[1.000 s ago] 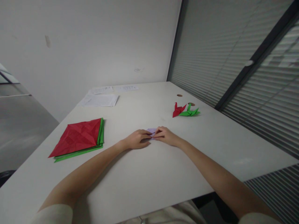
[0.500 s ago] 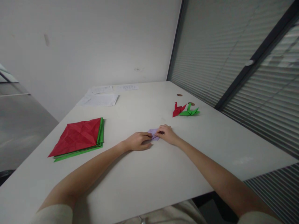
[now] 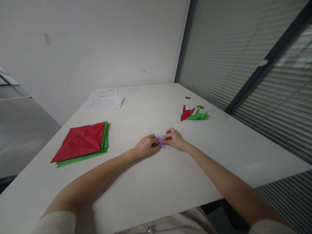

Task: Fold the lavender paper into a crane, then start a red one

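A small folded piece of purple paper (image 3: 160,138) lies on the white table between my hands. My left hand (image 3: 146,145) is closed on its left side, thumb and fingers pinching the near left edge. On the right side, my right hand (image 3: 174,139) pinches the paper between thumb and fingertips. My fingers hide parts of its folds. Beyond my right hand stand a red origami crane (image 3: 186,113) and a green origami crane (image 3: 199,115), touching or nearly so.
At the left of the table (image 3: 136,188) lies a stack of creased red paper (image 3: 81,139) over green sheets (image 3: 105,138). White printed papers (image 3: 104,103) lie at the far left. Two round holes (image 3: 200,107) are near the right edge, beside a window with blinds (image 3: 212,58).
My left hand has gone from lying flattened over the paper to pinching its edge, fingers curled. My right hand keeps its pinch in nearly the same place.
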### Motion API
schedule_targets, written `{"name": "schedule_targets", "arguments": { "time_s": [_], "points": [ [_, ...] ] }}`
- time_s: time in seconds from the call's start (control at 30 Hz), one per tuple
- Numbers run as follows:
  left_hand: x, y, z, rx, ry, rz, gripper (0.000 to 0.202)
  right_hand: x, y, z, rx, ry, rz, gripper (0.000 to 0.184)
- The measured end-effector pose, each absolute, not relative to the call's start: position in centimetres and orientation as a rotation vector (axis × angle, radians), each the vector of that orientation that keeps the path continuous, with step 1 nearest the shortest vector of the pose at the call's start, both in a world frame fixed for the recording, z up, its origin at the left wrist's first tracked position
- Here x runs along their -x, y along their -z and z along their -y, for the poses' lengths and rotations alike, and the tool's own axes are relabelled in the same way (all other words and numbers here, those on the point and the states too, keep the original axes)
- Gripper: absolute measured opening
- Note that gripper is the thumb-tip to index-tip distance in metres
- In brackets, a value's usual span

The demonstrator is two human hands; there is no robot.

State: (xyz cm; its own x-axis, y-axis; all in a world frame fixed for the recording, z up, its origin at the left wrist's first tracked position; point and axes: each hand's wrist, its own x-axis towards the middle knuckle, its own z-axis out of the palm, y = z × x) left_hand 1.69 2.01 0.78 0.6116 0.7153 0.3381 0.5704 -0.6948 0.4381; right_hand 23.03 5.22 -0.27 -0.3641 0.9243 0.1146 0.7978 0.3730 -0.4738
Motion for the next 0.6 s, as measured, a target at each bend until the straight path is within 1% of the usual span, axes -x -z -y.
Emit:
{"name": "schedule_targets", "arguments": {
  "time_s": [0.13,0.23,0.33,0.47,0.6],
  "points": [
    [-1.2,-0.5,-2.3,-2.630,-0.718,-0.985,0.017,-22.6,0.4,-5.0,1.596,-0.431,2.223,0.019],
    [-0.9,-0.3,-2.5,-2.658,-0.715,-0.904,0.020,-22.6,0.5,-5.0,1.618,-0.421,2.199,0.022],
    [-1.0,-0.2,-2.5,-2.551,-0.784,-0.926,0.023,-22.5,0.6,-5.1,1.641,-0.433,2.169,0.023],
    [-1.3,0.5,-2.8,-2.340,-0.872,-1.001,0.022,-22.5,0.6,-5.0,1.638,-0.434,2.162,0.023],
    [-1.4,0.9,-3.1,-2.255,-0.914,-1.005,0.020,-22.5,0.7,-5.1,1.647,-0.413,2.172,0.024]
  ]
}}
